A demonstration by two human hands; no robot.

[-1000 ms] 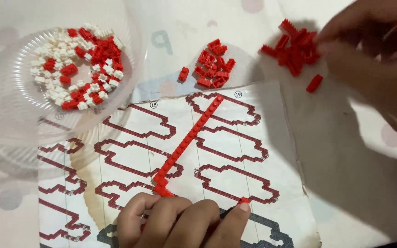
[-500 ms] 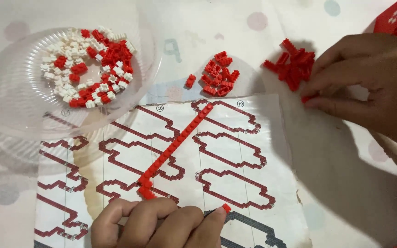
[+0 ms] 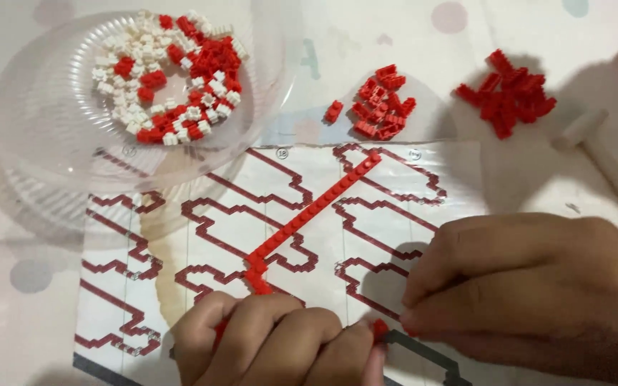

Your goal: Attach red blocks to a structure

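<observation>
Left hand (image 3: 273, 339) is curled shut around the lower end of a long strip of red mini bricks (image 3: 316, 207), which runs diagonally up across the printed pattern sheet (image 3: 202, 236) on the tabletop (image 3: 366, 28). Right hand (image 3: 531, 286) sits just beside it, fingertips pinched on a single small red brick (image 3: 379, 329) at the gap between the two hands; hands are touching or nearly so.

Progress, judging by the layout: one straight strip assembled, with a short thicker cluster at its lower end. The sheet shows many outlined shapes and none looks filled, so most of the build appears left.

Supply: clear plastic bowl (image 3: 44, 143) holds mixed red and white bricks (image 3: 173, 71); two loose red piles (image 3: 380, 104) (image 3: 509, 93) lie on the tabletop above the sheet. A white stick-like tool (image 3: 609, 164) lies at right, untouched.
</observation>
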